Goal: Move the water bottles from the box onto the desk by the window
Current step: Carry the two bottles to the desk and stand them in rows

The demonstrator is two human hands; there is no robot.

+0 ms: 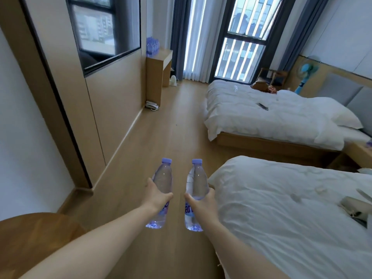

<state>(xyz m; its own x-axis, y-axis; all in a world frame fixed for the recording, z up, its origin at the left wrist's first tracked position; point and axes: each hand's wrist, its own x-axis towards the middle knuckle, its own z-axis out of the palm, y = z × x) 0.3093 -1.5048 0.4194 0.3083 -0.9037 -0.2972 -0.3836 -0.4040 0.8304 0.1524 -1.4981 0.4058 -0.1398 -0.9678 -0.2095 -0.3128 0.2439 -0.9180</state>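
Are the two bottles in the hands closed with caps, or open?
Closed: the left bottle and the right bottle each carry a purple cap on top.

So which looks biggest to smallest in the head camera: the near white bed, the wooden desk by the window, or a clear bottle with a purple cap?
1. Near white bed
2. Wooden desk by the window
3. Clear purple-capped bottle

Desk and bottle look close; the bottle is much nearer, so that's unsure.
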